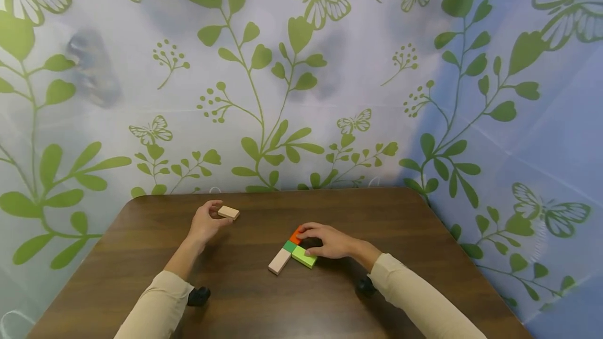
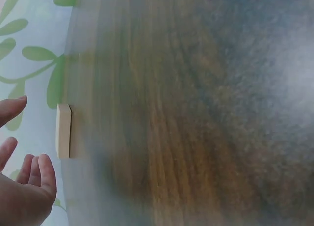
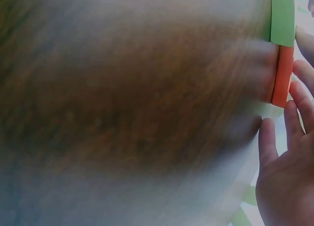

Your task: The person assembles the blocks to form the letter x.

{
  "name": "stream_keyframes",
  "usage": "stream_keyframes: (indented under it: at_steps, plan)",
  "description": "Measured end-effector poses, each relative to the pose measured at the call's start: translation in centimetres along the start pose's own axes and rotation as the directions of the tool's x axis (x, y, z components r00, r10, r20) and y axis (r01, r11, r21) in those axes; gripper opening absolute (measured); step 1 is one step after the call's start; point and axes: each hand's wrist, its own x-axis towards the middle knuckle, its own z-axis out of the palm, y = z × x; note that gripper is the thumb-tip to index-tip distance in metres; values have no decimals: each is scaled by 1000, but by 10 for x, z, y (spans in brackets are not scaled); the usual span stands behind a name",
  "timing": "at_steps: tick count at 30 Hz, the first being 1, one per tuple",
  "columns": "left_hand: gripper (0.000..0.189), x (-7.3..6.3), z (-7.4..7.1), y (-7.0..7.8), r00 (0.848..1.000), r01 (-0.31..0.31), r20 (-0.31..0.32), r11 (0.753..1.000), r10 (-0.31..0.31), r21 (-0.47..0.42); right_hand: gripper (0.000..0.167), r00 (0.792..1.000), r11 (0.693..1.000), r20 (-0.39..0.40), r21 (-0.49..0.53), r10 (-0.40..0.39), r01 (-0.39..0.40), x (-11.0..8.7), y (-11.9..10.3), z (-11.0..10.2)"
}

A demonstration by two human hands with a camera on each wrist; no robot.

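My left hand (image 1: 206, 222) reaches to the far left of the table, thumb and fingers spread on either side of a plain wooden block (image 1: 228, 212). In the left wrist view a gap shows between those fingers and the wooden block (image 2: 64, 131). At the middle, my right hand (image 1: 332, 240) lies over a group of blocks, fingers loosely extended. Its fingertips are at the orange block (image 1: 295, 237), its thumb at the lime green block (image 1: 304, 257). A darker green block (image 1: 289, 246) sits at the joint, and a pale pinkish block (image 1: 280, 261) extends toward me.
The brown wooden table (image 1: 245, 302) has its far edge near a curtain (image 1: 264, 93) printed with green leaves and butterflies. A dark object (image 1: 199, 296) shows beside the left forearm, another (image 1: 365, 286) by the right sleeve.
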Motion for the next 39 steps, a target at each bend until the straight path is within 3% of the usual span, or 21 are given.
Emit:
stream_keyframes:
  at_steps: [6, 16, 22, 28, 39]
  plan:
    - [76, 6, -5, -8, 999, 35, -13, 999, -35, 20, 49, 1000, 1000, -1, -16, 6, -6, 3, 3, -1]
    - [80, 14, -2, -19, 997, 55, 48, 998, -56, 21, 50, 1000, 1000, 4, -13, 16, -16, 2, 1, -2]
    - [77, 25, 0, -23, 997, -37, 76, 992, 29, 117, 49, 1000, 1000, 1, -15, 27, -27, 2, 2, 0]
    - [75, 34, -6, -26, 979, -166, 153, 958, 132, 235, 49, 1000, 1000, -7, -23, 12, -12, 2, 5, 2]
    - [72, 51, -15, -41, 956, -171, 269, 963, 113, 206, 51, 1000, 1000, -21, -13, 3, -3, 1, 5, 5]
